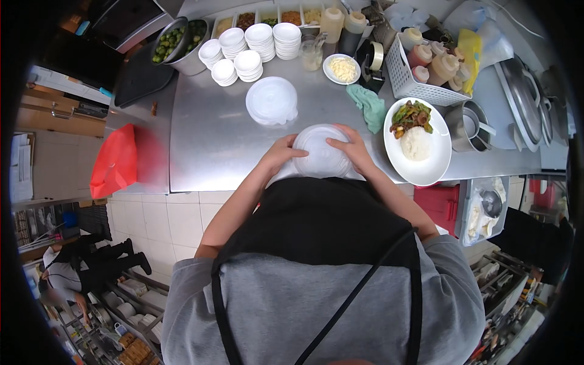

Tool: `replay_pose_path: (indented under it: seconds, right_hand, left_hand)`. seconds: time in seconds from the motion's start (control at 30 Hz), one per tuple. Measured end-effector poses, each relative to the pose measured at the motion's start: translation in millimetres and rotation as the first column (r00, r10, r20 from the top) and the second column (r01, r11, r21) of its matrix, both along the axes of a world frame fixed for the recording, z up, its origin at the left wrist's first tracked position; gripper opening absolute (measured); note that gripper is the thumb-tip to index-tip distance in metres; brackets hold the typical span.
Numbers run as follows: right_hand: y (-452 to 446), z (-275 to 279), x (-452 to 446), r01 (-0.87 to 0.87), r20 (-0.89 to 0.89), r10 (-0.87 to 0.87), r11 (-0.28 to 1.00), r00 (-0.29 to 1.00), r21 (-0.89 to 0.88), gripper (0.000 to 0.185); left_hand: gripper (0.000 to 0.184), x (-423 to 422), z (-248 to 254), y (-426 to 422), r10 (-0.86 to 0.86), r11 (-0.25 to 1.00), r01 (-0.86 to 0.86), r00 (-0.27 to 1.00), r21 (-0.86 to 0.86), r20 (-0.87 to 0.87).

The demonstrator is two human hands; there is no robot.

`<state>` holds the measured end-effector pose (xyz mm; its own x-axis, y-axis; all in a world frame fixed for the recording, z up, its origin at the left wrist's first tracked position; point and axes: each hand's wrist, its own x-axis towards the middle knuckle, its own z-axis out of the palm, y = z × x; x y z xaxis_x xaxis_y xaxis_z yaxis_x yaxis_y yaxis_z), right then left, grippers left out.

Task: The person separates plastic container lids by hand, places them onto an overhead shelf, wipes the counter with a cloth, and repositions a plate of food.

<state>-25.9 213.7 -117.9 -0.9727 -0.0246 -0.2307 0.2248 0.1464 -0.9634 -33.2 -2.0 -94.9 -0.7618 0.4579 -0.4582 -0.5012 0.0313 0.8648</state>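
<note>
Close to my apron, at the counter's front edge, both hands grip a round translucent plastic container (322, 153) with a lid on top. My left hand (283, 154) wraps its left side, thumb laid on the rim. From the right, my right hand (353, 149) holds the other side, its thumb also on the lid. Just beyond, a second round plastic container (272, 101) with a tabbed lid rests on the steel counter (207, 140). An oval white plate (443, 159) with rice (417, 144) and a meat-and-vegetable stir-fry (411, 118) lies to the right.
Stacked small white bowls (260, 38) line the back, near squeeze bottles (331, 25). A white basket (395, 70) of sauce bottles, a green cloth (368, 106) and a metal pot (465, 125) stand right. A red plastic bag (115, 161) hangs over the left edge. Another person (76, 267) is behind left.
</note>
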Motion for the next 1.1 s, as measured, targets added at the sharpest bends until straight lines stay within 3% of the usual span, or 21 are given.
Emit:
replay_pose_path:
  seconds: [0.03, 0.1, 0.17, 0.23, 0.27, 0.3, 0.33, 0.37, 0.4, 0.43, 0.53, 0.6, 0.73, 0.77, 0.83, 0.87, 0.9, 0.93, 1.0, 1.03, 1.1]
  right_hand:
    - [0.2, 1.5, -0.4, 0.000, -0.003, 0.000, 1.000, 1.000, 0.000, 0.054]
    - [0.8, 5.0, -0.6, -0.034, 0.143, 0.060, 0.984, 0.988, -0.178, 0.060]
    - [4.9, 15.7, 0.1, -0.083, 0.170, 0.114, 0.981, 0.979, -0.178, 0.062]
    - [5.9, 32.1, 1.8, -0.133, 0.197, 0.168, 0.975, 0.966, -0.179, 0.064]
    - [3.3, 45.4, 4.6, -0.157, -0.031, 0.155, 0.984, 0.987, -0.089, 0.063]
    - [2.1, 51.8, 6.2, -0.159, -0.257, 0.155, 0.987, 0.954, 0.006, 0.063]
    - [4.6, 51.3, 5.3, -0.159, -0.257, 0.155, 0.987, 0.954, 0.006, 0.063]
    - [8.8, 49.9, 3.4, -0.181, -0.389, 0.247, 0.963, 0.888, 0.199, 0.068]
    - [10.7, 48.3, 1.8, -0.167, -0.492, 0.355, 0.908, 0.795, 0.385, 0.073]
    - [10.3, 41.7, 0.4, -0.166, -0.493, 0.355, 0.908, 0.795, 0.385, 0.073]
    - [9.1, 28.5, -2.2, -0.149, -0.542, 0.422, 0.867, 0.727, 0.476, 0.080]
    - [7.7, 35.5, -3.6, -0.044, -0.595, 0.270, 0.930, 0.757, 0.365, 0.075]
    - [12.0, 25.5, -2.6, -0.035, -0.595, 0.289, 0.916, 0.750, 0.401, 0.076]
    - [11.9, 22.2, -4.5, -0.031, -0.583, 0.285, 0.913, 0.761, 0.406, 0.075]
    - [14.7, 18.4, -7.6, -0.028, -0.574, 0.283, 0.911, 0.768, 0.411, 0.074]
    - [15.6, 22.7, -8.2, -0.080, -0.504, 0.219, 0.956, 0.835, 0.283, 0.072]
    - [16.3, 25.6, -9.4, -0.115, -0.419, 0.166, 0.983, 0.893, 0.146, 0.070]
    - [16.7, 24.2, -11.3, -0.116, -0.422, 0.168, 0.982, 0.891, 0.147, 0.070]
    - [15.8, 19.9, -12.8, -0.081, -0.156, 0.046, 0.970, 0.987, -0.229, 0.062]
    - [15.2, 20.5, -12.2, -0.084, -0.158, 0.048, 0.970, 0.986, -0.228, 0.062]
    - [12.1, 28.6, -9.0, 0.053, 0.051, -0.028, 0.796, 0.998, -0.604, 0.057]
  left_hand:
    - [0.051, -1.4, 3.5, -0.8, -0.018, 0.999, 0.020, 0.999, -0.041, 0.048]
    - [0.054, -2.4, -4.5, -2.0, -0.003, 0.999, 0.006, 0.999, -0.054, 0.052]
    - [0.058, -0.6, -5.7, -0.6, 0.012, 0.998, -0.008, 0.998, -0.068, 0.054]
    - [0.064, 6.7, -1.3, 3.4, 0.110, 0.991, -0.118, 0.988, -0.061, -0.111]
    - [0.064, 6.5, 6.5, 3.3, 0.110, 0.991, -0.118, 0.987, -0.061, -0.113]
    - [0.066, 6.7, 18.2, 3.1, 0.090, 0.990, -0.118, 0.955, -0.083, -0.282]
    - [0.068, 7.3, 24.1, 3.0, 0.064, 0.987, -0.122, 0.895, -0.105, -0.442]
    - [0.068, 6.9, 18.5, 2.7, 0.065, 0.987, -0.123, 0.895, -0.104, -0.441]
    - [0.067, 4.8, 9.4, 2.2, -0.025, 0.974, -0.110, 0.820, -0.200, -0.572]
    - [0.065, 3.2, 2.9, 1.7, -0.126, 0.949, -0.112, 0.722, -0.294, -0.681]
    - [0.062, 2.8, 2.2, 4.6, -0.189, 0.914, -0.144, 0.675, -0.379, -0.713]
    - [0.061, 2.1, 8.5, 6.2, -0.172, 0.918, -0.169, 0.643, -0.358, -0.746]
    - [0.057, -1.7, 1.2, 10.1, -0.205, 0.887, -0.239, 0.562, -0.394, -0.802]
    - [0.057, -3.0, 4.2, 9.3, -0.206, 0.888, -0.239, 0.559, -0.393, -0.803]
    - [0.056, -6.8, 11.2, 4.7, -0.184, 0.881, -0.204, 0.685, -0.428, -0.705]
    - [0.056, -6.2, 17.7, 5.3, -0.182, 0.880, -0.206, 0.684, -0.427, -0.706]
    - [0.058, -5.3, 24.7, 6.1, -0.097, 0.935, -0.163, 0.738, -0.316, -0.668]
    - [0.059, -4.6, 32.9, 6.9, -0.019, 0.973, -0.128, 0.789, -0.194, -0.614]
    - [0.060, 2.8, 54.5, 7.9, 0.010, 0.986, -0.101, 0.829, -0.132, -0.559]
    - [0.062, 7.4, 64.5, 8.2, 0.032, 0.995, -0.076, 0.867, -0.068, -0.497]
    - [0.062, 17.6, 78.7, 8.6, 0.111, 0.994, -0.107, 0.868, 0.037, -0.484]
